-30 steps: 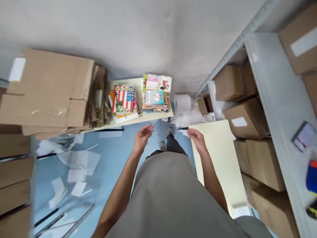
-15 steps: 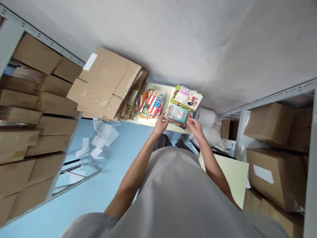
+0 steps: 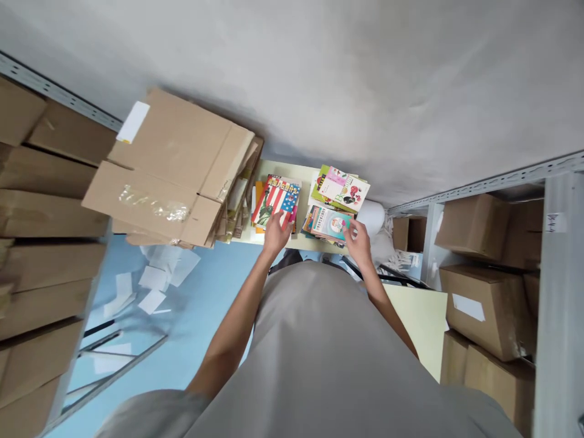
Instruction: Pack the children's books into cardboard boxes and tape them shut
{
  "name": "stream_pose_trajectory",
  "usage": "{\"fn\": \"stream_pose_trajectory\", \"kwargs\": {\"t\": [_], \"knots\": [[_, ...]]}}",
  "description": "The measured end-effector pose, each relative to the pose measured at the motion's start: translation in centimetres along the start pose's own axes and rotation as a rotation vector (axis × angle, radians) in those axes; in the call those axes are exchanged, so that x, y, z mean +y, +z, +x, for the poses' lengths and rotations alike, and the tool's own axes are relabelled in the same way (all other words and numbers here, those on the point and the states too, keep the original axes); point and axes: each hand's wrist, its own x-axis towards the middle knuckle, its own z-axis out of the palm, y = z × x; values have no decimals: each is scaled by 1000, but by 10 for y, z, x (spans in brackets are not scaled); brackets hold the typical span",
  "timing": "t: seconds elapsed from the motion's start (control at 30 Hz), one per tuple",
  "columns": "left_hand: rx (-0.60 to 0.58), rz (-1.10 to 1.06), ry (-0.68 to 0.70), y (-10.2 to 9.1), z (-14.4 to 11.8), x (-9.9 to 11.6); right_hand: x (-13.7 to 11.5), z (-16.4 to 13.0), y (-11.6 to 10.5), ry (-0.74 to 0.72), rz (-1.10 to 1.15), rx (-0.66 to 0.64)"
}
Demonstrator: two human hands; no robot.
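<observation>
On a pale yellow table (image 3: 283, 171) against the wall lie stacks of books. My left hand (image 3: 276, 231) rests with spread fingers on the near edge of the stack topped by a book with an American flag cover (image 3: 276, 198). At the right corner of the stack topped by a teal-covered book (image 3: 332, 221) sits my right hand (image 3: 360, 241), fingers touching it. A further stack with a white and green cover (image 3: 340, 187) lies just behind. Neither hand visibly lifts a book.
A pile of flattened cardboard boxes (image 3: 171, 167) leans on the table's left end. Metal shelves with cartons stand at left (image 3: 45, 213) and right (image 3: 483, 298). A white roll (image 3: 371, 214) sits right of the books. Loose white papers (image 3: 155, 280) litter the blue floor. A second pale tabletop (image 3: 422, 316) lies at my right.
I have stepped up to the table and the view has turned left. Both hands, empty in the air a second ago, reached forward; the left slid from the teal stack to the flag-cover stack.
</observation>
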Motion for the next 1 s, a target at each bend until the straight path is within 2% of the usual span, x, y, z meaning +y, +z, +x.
{"fn": "stream_pose_trajectory", "kwargs": {"t": [0.1, 0.23, 0.3, 0.37, 0.4, 0.47, 0.6, 0.67, 0.77, 0.9, 1.0], "knots": [[67, 148, 25, -26, 26, -14, -29, 1, 40, -1, 78, -76], [-50, 288, -9, -45, 53, -25, -58, 3, 125, 93, 68, -347], [-109, 334, 24, -50, 59, -31, -66, 6, 159, 110, -24, -405], [-136, 339, 71, -54, 62, -38, -69, 13, 176, 74, -71, -388], [-143, 323, 87, -55, 63, -41, -70, 18, 176, 47, -70, -361], [-155, 263, 101, -54, 64, -46, -69, 32, 162, 13, -49, -287], [-205, 107, 134, -45, 70, -38, -61, 73, 102, 44, -47, -101], [-246, 48, 171, -39, 75, -29, -52, 96, 71, 91, -64, -2], [-278, 11, 200, -31, 82, -15, -32, 125, 35, 204, -145, 75], [-299, -19, 168, -16, 94, 4, 0, 149, 4, 266, -251, 114], [-401, -87, 143, 8, 112, 28, 25, 163, -10, 275, -311, 135]]}}
